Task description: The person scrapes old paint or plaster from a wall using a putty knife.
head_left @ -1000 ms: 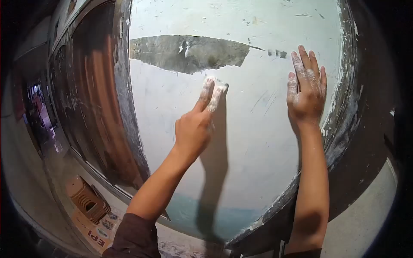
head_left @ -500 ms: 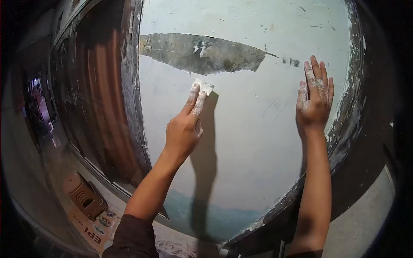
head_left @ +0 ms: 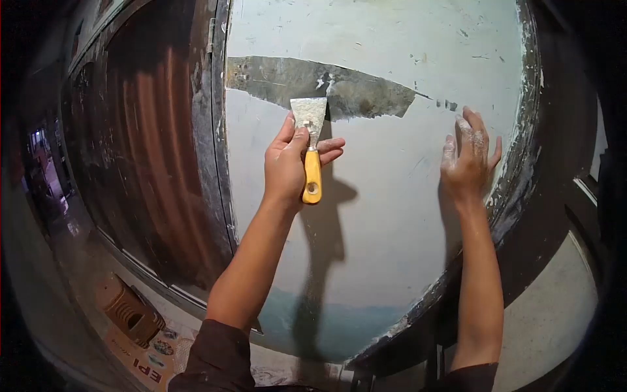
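My left hand (head_left: 285,171) grips a putty knife (head_left: 312,171) with a yellow handle, held upright in front of the wall. Its broad blade is coated with whitish paste. Thumb and index finger pinch the blade and neck, while the other fingers stick out to the right behind it. Just beyond the blade is a bare grey patch (head_left: 379,98) with ragged edges in the pale wall panel (head_left: 385,196). On the right, my right hand (head_left: 469,160) rests at the panel with fingers apart and slightly bent, white powder on them; it holds nothing.
A dark, worn frame (head_left: 516,163) borders the panel on the right. To the left stands a brown door or curtained opening (head_left: 157,163). On the floor at lower left are a brown plastic stool (head_left: 130,310) and a printed cardboard sheet (head_left: 140,359).
My left hand has turned over and drawn the blade off the wall, bringing the yellow handle into view. My right hand has slid slightly down and bent its fingers. The view has shifted slightly.
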Motion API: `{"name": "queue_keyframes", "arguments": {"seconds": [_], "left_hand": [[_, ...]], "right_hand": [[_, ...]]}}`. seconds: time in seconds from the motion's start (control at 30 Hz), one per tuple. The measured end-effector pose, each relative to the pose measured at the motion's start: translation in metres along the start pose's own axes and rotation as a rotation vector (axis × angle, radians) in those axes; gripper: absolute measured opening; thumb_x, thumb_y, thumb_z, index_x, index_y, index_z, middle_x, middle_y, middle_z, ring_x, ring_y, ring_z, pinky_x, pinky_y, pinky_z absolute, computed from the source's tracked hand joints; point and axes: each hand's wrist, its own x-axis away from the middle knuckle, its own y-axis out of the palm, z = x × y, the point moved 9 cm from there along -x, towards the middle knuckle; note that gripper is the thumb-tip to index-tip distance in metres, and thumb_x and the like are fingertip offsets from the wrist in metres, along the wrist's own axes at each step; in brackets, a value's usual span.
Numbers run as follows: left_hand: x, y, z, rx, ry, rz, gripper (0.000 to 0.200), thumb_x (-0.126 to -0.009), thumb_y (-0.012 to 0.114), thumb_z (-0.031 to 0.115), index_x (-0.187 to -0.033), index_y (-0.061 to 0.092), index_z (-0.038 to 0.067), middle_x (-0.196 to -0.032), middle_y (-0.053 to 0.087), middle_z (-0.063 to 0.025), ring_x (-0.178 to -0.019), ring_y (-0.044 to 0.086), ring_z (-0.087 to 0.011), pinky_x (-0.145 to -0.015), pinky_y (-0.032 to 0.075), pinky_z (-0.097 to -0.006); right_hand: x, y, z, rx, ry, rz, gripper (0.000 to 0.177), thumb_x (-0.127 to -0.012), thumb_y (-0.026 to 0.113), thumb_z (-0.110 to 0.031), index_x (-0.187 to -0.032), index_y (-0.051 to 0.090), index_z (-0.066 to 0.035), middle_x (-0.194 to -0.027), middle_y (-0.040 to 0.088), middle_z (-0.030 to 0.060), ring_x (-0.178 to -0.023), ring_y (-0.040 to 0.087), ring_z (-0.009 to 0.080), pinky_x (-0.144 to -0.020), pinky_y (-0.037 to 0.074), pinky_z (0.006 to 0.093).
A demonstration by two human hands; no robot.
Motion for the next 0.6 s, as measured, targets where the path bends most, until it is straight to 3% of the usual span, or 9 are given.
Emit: {"name": "queue_keyframes", "arguments": {"seconds": [0.13,0.2,0.27,0.3,0.4,0.47,0.53,0.57,0.6], "left_hand": [[-0.002,0.016,-0.018,0.127,0.006,-0.028,0.054,-0.111,0.039,0.010,-0.163,0.025,0.001,-0.133,0.061,-0.0185,-0.110,0.074,-0.0315,-0.088,0.064,-0.0387],[0.005,0.031,-0.026,0.136,-0.010,-0.013,0.047,-0.111,0.038,0.011,-0.156,0.033,-0.002,-0.128,0.065,-0.0231,-0.112,0.072,-0.0334,-0.089,0.062,-0.0414],[0.002,0.038,-0.044,0.207,-0.005,-0.029,0.046,-0.111,0.038,0.011,-0.155,0.034,-0.001,-0.125,0.067,-0.0235,-0.109,0.072,-0.0283,-0.090,0.061,-0.0399],[0.004,0.043,-0.047,0.229,-0.029,-0.072,0.048,-0.111,0.041,0.012,-0.158,0.035,0.000,-0.127,0.067,-0.0194,-0.107,0.070,-0.0216,-0.090,0.059,-0.0371],[0.002,0.053,-0.049,0.149,-0.035,-0.178,0.052,-0.110,0.048,0.013,-0.160,0.037,0.003,-0.129,0.066,-0.0131,-0.106,0.068,-0.0169,-0.087,0.059,-0.0341],[0.004,0.047,-0.052,-0.243,-0.146,-0.264,0.050,-0.106,0.062,0.016,-0.153,0.052,0.003,-0.126,0.071,-0.0069,-0.105,0.069,-0.0142,-0.088,0.056,-0.0285],[0.002,0.046,-0.024,-0.621,0.098,-0.316,0.037,-0.103,0.067,0.015,-0.138,0.067,0.002,-0.133,0.071,-0.0077,-0.112,0.068,-0.0142,-0.093,0.054,-0.0280],[0.001,0.052,0.014,-0.711,0.451,-0.294,0.026,-0.099,0.069,0.010,-0.123,0.076,0.003,-0.141,0.068,-0.0120,-0.119,0.068,-0.0183,-0.097,0.053,-0.0319],[-0.001,0.053,0.031,-0.874,0.723,-0.276,0.023,-0.095,0.071,0.010,-0.115,0.080,0.006,-0.144,0.065,-0.0158,-0.128,0.064,-0.0269,-0.104,0.050,-0.0389]], "right_hand": [[0.025,-0.008,-0.093,-0.597,0.020,-0.137,0.031,-0.093,0.074,-0.021,-0.118,0.063,-0.006,-0.111,0.066,0.0168,-0.111,0.063,0.0317,-0.099,0.046,0.0478],[0.031,0.006,-0.129,-1.035,0.435,-0.506,0.031,-0.099,0.070,-0.023,-0.120,0.056,-0.004,-0.098,0.066,0.0162,-0.093,0.067,0.0239,-0.081,0.053,0.0364],[0.040,0.019,-0.145,-1.407,0.663,-0.539,0.033,-0.105,0.063,-0.023,-0.126,0.046,-0.003,-0.099,0.068,0.0155,-0.091,0.067,0.0150,-0.075,0.053,0.0302],[0.045,0.027,-0.152,-1.464,0.739,-0.714,0.040,-0.107,0.058,-0.016,-0.135,0.032,-0.004,-0.110,0.068,0.0187,-0.098,0.067,0.0141,-0.078,0.053,0.0286],[0.044,0.025,-0.147,-1.587,0.706,-0.519,0.045,-0.106,0.057,-0.011,-0.138,0.026,-0.005,-0.111,0.066,0.0169,-0.095,0.066,0.0141,-0.077,0.053,0.0280],[0.050,0.023,-0.133,-1.566,0.731,-0.529,0.051,-0.105,0.055,-0.005,-0.142,0.020,-0.007,-0.114,0.065,0.0162,-0.096,0.067,0.0158,-0.079,0.054,0.0294],[0.057,0.010,-0.110,-1.398,0.716,-0.558,0.054,-0.105,0.051,-0.003,-0.148,0.019,-0.007,-0.113,0.065,0.0153,-0.098,0.067,0.0144,-0.081,0.054,0.0298],[0.063,0.000,-0.081,-1.088,0.731,-0.528,0.056,-0.103,0.049,-0.002,-0.154,0.026,-0.002,-0.120,0.068,0.0216,-0.100,0.072,0.0235,-0.086,0.056,0.0363],[0.069,0.004,-0.069,-1.081,0.734,-0.527,0.056,-0.103,0.049,-0.002,-0.154,0.026,-0.002,-0.120,0.068,0.0216,-0.100,0.072,0.0235,-0.086,0.056,0.0363]]}}
